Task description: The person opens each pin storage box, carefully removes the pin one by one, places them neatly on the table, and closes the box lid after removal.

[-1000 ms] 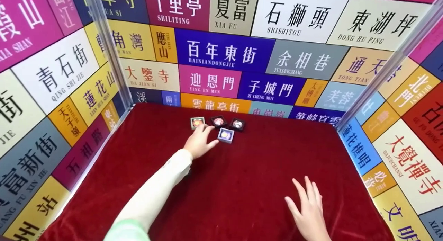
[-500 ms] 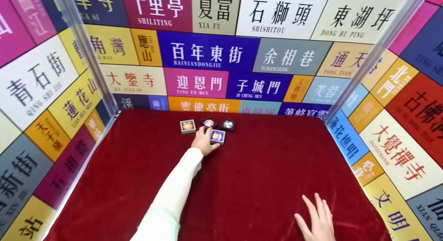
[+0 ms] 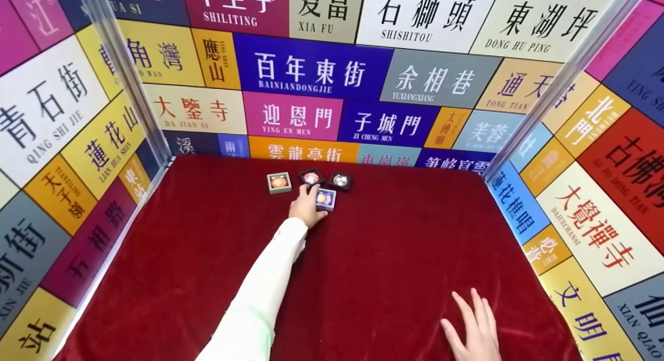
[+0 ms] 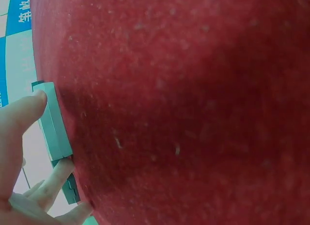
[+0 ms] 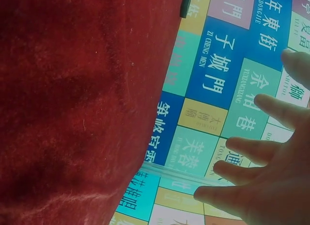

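Note:
My left hand [image 3: 304, 208] is at the back of the red cloth, pinching a small square grey-lavender box [image 3: 327, 199] with a yellow disc on its purple top. In the left wrist view the thumb rests on one end of this box [image 4: 54, 123] and a finger on the other. Just behind it sits a dark box [image 3: 310, 176] with a red and white top, partly overlapped by the fingers. A dark box [image 3: 340, 181] with pale spots lies to the right, and a green-edged box [image 3: 279, 182] with an orange top to the left. My right hand [image 3: 476, 330] holds nothing, fingers spread.
A dark red velvet cloth [image 3: 394, 267] covers the table. Upright panels [image 3: 311, 65] printed with coloured Chinese place-name signs enclose its back and both sides. Clear corner posts [image 3: 129, 81] stand at the back left and back right.
My left hand has moved right from the green-edged box to the grey-lavender one and taken hold of it. The right hand stays low at the right, fingers spread. The head view has shifted.

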Demonstrator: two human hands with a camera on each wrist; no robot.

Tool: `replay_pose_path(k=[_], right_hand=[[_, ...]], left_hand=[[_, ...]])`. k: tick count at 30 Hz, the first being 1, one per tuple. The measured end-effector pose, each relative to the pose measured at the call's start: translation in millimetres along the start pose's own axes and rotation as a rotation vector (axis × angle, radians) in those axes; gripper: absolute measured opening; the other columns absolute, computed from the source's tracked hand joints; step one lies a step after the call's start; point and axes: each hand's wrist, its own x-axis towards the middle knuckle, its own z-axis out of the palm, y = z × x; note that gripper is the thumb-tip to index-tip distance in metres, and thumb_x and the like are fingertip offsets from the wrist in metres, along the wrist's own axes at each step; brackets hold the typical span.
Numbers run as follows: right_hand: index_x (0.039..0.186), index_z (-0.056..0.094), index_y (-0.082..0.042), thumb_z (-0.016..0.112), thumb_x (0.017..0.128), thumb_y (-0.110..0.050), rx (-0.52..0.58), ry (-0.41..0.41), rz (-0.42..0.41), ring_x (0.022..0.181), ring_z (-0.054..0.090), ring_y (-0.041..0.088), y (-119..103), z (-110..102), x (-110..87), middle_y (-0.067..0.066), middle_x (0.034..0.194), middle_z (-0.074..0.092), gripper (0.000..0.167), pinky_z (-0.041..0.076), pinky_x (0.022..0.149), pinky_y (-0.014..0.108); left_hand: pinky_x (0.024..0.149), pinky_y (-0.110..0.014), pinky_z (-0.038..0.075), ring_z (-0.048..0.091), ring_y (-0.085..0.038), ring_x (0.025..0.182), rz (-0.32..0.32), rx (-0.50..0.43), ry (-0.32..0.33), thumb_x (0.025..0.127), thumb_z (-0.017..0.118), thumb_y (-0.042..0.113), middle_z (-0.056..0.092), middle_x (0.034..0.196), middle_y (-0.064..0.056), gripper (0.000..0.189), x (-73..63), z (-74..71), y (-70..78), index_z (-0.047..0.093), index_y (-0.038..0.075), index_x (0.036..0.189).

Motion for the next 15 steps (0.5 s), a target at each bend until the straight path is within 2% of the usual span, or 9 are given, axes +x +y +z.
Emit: replay_pose_path(k=[4, 11, 15], right_hand=[[0.148, 0.065, -0.009, 0.083, 0.088, -0.009, -0.005, 0.004, 0.002, 0.146, 0.029, 0.064, -1.8, -1.1, 1.0, 0.030, 0.164, 0.040, 0.062, 0.024, 0.117, 0.078], [0.147, 0.065, -0.010, 0.082, 0.089, -0.007, -0.012, -0.021, 0.027, 0.147, 0.029, 0.063, -5.0, -2.5, -1.9, 0.029, 0.164, 0.039, 0.060, 0.026, 0.114, 0.081], [0.145, 0.066, -0.010, 0.082, 0.089, -0.006, -0.016, -0.018, 0.034, 0.147, 0.029, 0.062, -6.1, -2.2, -3.4, 0.030, 0.164, 0.039, 0.059, 0.027, 0.114, 0.080]], left_hand=[[0.095, -0.062, 0.055, 0.068, -0.053, 0.109, 0.005, -0.022, 0.005, 0.084, 0.097, 0.023, 0.041, 0.158, -0.026, 0.093, 0.4, 1.0, 2.3, 0.048, 0.011, 0.162], [0.096, -0.058, 0.057, 0.069, -0.048, 0.114, 0.061, -0.030, -0.013, 0.081, 0.098, 0.019, 0.043, 0.162, -0.025, 0.096, -1.1, 2.5, 4.0, 0.048, 0.009, 0.162], [0.100, -0.061, 0.054, 0.066, -0.048, 0.122, 0.050, 0.046, -0.066, 0.085, 0.096, 0.026, 0.044, 0.163, -0.025, 0.097, -1.5, 2.2, 8.6, 0.043, 0.010, 0.165]])
